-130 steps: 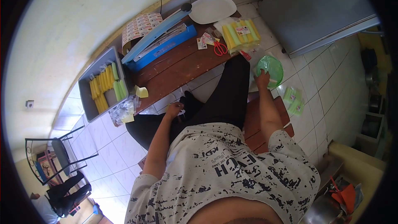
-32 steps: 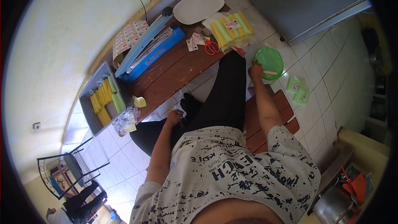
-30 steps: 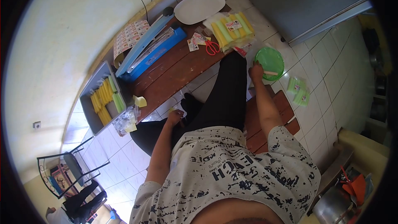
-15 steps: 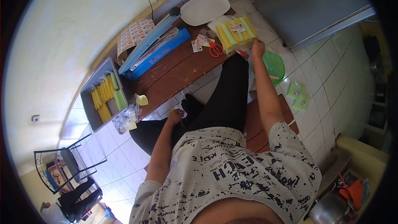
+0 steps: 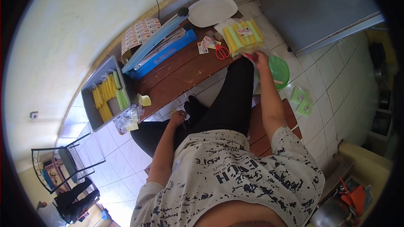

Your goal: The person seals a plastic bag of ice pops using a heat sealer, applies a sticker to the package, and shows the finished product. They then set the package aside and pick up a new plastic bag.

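My right hand (image 5: 261,59) is at the bench's right end, its fingers closed at a small red item (image 5: 251,57) below a clear pack of yellow and green sticks (image 5: 244,35). The pack lies flat with a label on it. My left hand (image 5: 179,118) rests over my lap with curled fingers; what it holds, if anything, is too small to name. Red-handled scissors (image 5: 221,52) and small labels (image 5: 203,48) lie left of the pack. A blue sealer (image 5: 162,52) stands on the brown bench (image 5: 181,75) with its arm raised.
A grey bin (image 5: 89,108) holds yellow and green sticks. Around it are clear bags (image 5: 126,120). A white tray (image 5: 212,10) lies behind the scissors. On the right are a green basin (image 5: 278,70) and green packs (image 5: 301,101) on the floor. A person (image 5: 52,213) is at lower left.
My right hand has moved down from the pack's lower right edge to the red item. My left hand has stayed over my lap. The view has shifted slightly.
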### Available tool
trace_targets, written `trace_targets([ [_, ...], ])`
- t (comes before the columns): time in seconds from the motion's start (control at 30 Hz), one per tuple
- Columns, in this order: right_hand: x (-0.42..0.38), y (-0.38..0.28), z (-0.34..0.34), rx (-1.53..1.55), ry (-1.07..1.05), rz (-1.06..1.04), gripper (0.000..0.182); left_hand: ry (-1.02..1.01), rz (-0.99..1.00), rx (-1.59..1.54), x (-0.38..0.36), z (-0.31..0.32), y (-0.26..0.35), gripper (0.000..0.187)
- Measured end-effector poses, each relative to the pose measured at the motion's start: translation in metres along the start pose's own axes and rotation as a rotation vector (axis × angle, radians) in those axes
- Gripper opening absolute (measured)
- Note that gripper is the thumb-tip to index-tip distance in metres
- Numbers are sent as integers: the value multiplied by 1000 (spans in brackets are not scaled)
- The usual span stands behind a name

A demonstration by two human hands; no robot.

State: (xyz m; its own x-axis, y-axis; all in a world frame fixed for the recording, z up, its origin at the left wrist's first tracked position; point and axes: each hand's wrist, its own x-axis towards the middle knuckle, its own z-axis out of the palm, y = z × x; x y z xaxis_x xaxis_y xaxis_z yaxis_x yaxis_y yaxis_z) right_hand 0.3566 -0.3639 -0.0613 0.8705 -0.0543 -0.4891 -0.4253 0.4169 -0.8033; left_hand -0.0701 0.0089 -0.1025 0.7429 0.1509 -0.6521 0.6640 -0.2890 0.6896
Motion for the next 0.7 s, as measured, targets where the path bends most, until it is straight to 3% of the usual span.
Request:
trace_targets([
  [0.23, -2, -2, 7, -99, 43, -129, 16, 30, -22, 11, -2, 1, 6, 22],
  [0.3, 3, -3, 6, -342, 267, -183, 21, 25, -6, 36, -4, -1, 9, 22],
  [0.33, 3, -3, 7, -343, 268, -182, 21, 23, -7, 36, -6, -1, 12, 22],
  [0.4, 0, -5, 15, -808, 761, -869, 38, 32, -25, 36, -7, -1, 16, 23],
  [0.53, -24, -32, 43, -559, 654, -662, 54, 14, -13, 22, -1, 0, 5, 24],
  [0.6, -15, -38, 53, -576, 413, -302, 61, 2, 2, 15, 2, 0, 1, 25],
  [0.7, 6, -30, 54, -513, 428, -277, 68, 27, -1, 41, -1, 0, 9, 25],
])
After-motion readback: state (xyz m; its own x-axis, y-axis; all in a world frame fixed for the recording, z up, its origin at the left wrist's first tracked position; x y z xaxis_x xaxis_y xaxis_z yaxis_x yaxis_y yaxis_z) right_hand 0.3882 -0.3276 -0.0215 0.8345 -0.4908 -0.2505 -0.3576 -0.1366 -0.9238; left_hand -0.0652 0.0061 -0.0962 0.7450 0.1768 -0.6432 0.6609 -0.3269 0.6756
